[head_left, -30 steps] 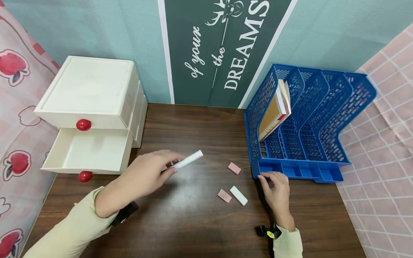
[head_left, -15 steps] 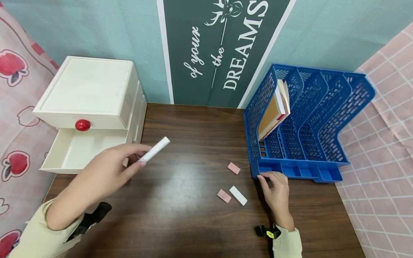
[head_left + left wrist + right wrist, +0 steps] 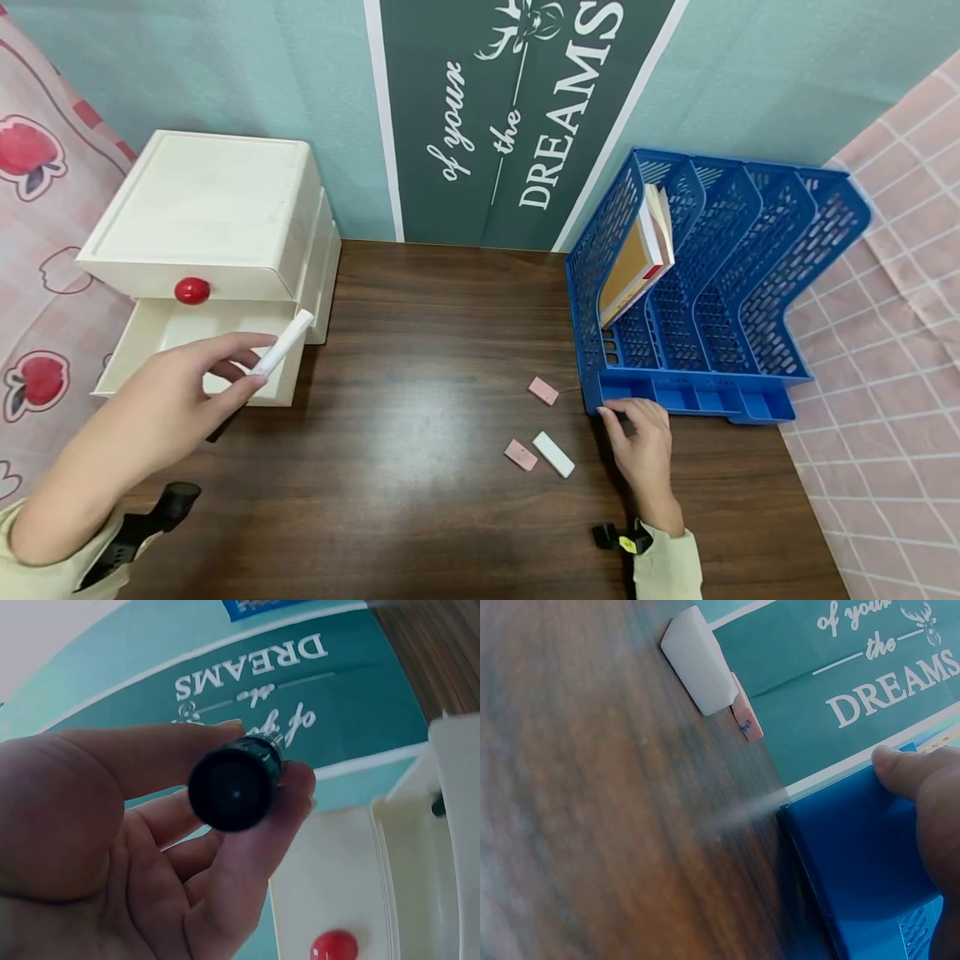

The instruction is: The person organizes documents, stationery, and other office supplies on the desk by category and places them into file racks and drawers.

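Observation:
Between thumb and fingers my left hand point(image 3: 168, 404) pinches a marker point(image 3: 283, 342) with a white barrel and a dark end. That dark round end of the marker point(image 3: 231, 791) faces the camera in the left wrist view. The hand and marker overlap the pulled-out drawer point(image 3: 279, 393) of a white drawer unit point(image 3: 198, 196), whose lower knob is hidden. At the front left corner of a blue file rack point(image 3: 618, 387), my right hand point(image 3: 643, 437) grips the edge. Its thumb point(image 3: 900, 771) lies on the rim in the right wrist view.
Two pink erasers point(image 3: 543, 391) point(image 3: 521, 455) and a white eraser point(image 3: 553, 454) lie on the dark wooden table point(image 3: 420, 500), left of the right hand. A book point(image 3: 637, 262) leans in the rack's leftmost slot. Hanging cloths close in the back and both sides.
My left hand has carried the marker leftward from over the middle of the table to the pulled-out drawer. The right hand and the erasers have stayed put.

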Motion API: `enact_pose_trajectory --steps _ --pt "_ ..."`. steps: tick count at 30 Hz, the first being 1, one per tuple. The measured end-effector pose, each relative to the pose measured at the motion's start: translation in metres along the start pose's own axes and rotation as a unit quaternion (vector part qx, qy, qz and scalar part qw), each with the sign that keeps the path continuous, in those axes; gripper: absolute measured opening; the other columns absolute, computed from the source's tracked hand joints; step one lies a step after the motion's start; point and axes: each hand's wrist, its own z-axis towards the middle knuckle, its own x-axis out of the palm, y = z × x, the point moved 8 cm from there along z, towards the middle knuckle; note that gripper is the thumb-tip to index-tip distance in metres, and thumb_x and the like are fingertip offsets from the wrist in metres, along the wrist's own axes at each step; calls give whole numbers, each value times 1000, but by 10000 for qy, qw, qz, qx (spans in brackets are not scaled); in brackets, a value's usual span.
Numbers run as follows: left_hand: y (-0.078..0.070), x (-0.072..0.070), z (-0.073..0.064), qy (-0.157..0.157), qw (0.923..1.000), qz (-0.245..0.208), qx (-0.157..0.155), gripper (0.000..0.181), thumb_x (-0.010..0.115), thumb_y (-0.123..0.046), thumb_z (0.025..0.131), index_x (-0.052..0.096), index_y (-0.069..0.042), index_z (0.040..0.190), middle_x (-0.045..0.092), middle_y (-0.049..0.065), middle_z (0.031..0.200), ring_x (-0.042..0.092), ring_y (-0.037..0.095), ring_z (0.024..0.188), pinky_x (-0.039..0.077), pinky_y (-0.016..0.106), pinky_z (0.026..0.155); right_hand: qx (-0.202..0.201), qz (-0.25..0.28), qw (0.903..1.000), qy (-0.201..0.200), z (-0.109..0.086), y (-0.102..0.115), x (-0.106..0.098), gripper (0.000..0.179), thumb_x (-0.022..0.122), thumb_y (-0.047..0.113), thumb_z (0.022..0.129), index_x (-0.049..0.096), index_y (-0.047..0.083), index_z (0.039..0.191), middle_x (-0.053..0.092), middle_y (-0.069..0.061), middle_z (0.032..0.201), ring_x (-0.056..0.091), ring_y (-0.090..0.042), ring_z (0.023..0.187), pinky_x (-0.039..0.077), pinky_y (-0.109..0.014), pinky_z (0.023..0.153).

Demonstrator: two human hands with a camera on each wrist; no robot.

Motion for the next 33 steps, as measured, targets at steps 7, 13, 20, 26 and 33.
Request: enact_pose_trajectory --steps 7,13,20,26,33 --pt "20 -5 -6 58 9995 172 -265 41 80 -3 84 68 -5 123 74 3 84 69 15 73 47 26 57 36 -43 9999 86 -1 -2 1 15 84 -5 78 76 2 88 74 -14 86 65 -33 86 40 -46 92" --pt "31 -4 -5 315 9978 160 -552 41 77 -2 87 65 0 126 74 7 85 70 28 73 46 28 57 100 -77 9998 140 0 -3 1 13 84 -3 79 76 1 88 75 -14 87 65 -33 88 39 -44 93" --pt "46 2 6 755 9935 226 -819 37 74 -7 90 63 6 124 74 13 84 71 32 75 48 39 62 59 -19 10000 71 0 -2 0 14 84 -4 78 76 2 88 75 -13 87 65 -34 87 40 -47 92" --pt "57 12 19 1093 9897 199 -907 37 75 -6 89 62 12 119 73 18 84 70 32 73 53 46 65 196 -38 9996 176 0 -7 2 14 84 -3 79 75 2 88 75 -13 88 64 -32 89 38 -42 94" --pt "63 21 33 1184 9883 313 -911 31 71 -3 89 62 14 114 72 19 81 69 32 73 53 46 65 204 -70 9995 226 -1 -9 3 13 84 -2 80 75 2 88 74 -15 88 64 -33 89 38 -41 95"
